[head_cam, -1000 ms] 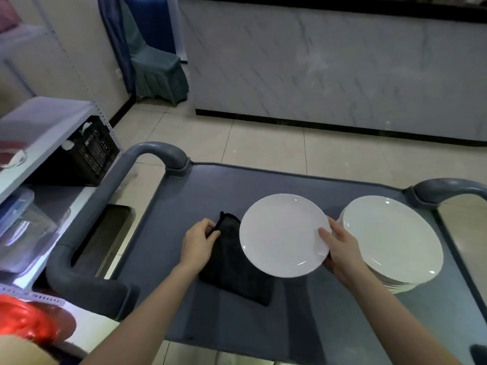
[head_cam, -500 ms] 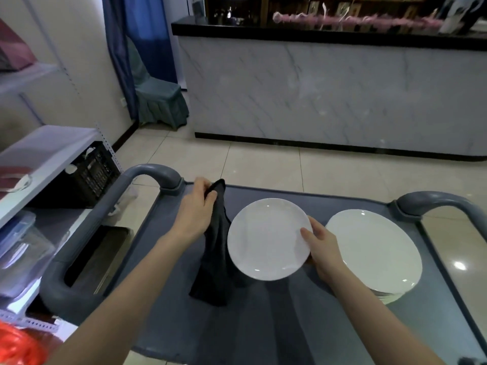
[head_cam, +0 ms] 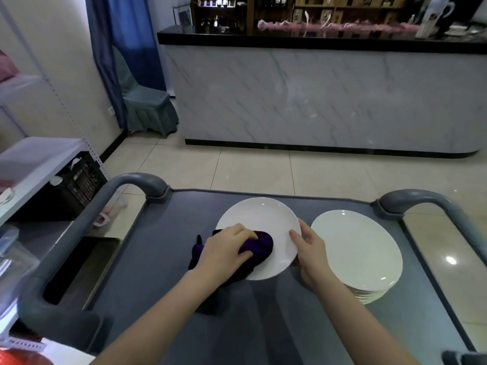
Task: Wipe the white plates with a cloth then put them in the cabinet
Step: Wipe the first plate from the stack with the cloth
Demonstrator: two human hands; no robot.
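Left hand grips dark cloth, pressing it onto white plate. Right hand clamps that plate's right rim, tilted above grey cart top. Plate stack just right of that hand.

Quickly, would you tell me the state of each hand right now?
Left hand: grips the cloth against the plate.
Right hand: holds the plate by its rim.
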